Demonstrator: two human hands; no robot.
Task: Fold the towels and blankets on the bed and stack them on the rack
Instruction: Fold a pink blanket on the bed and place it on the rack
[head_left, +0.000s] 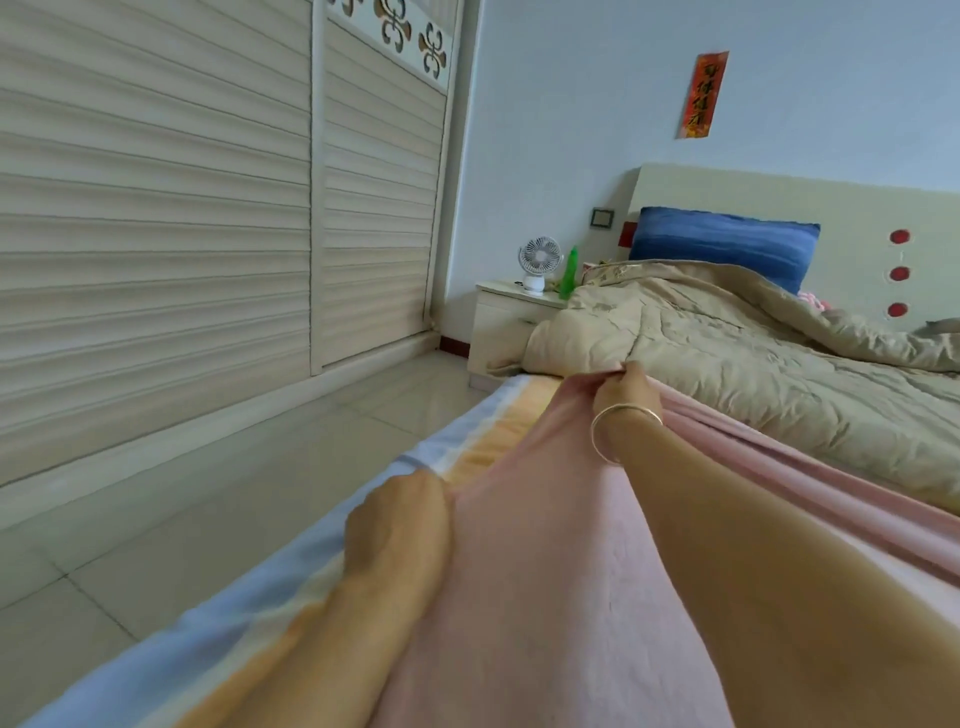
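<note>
A pink blanket (545, 545) with an orange and pale blue border stripe lies stretched along the bed's left edge. My left hand (400, 525) grips its near edge by the stripe, fingers curled into the cloth. Farther along the bed, my right hand (621, 389), with a bangle on the wrist, pinches the blanket's far corner, and folds run taut from it. A beige quilt (727, 358) lies crumpled on the bed beyond my right hand. No rack is in view.
A blue pillow (722, 244) leans on the headboard. The bedside table (511, 312) holds a small white fan (537, 262) and a green bottle (570, 273). Louvred wardrobe doors (208, 208) line the left wall across the tiled floor (208, 493).
</note>
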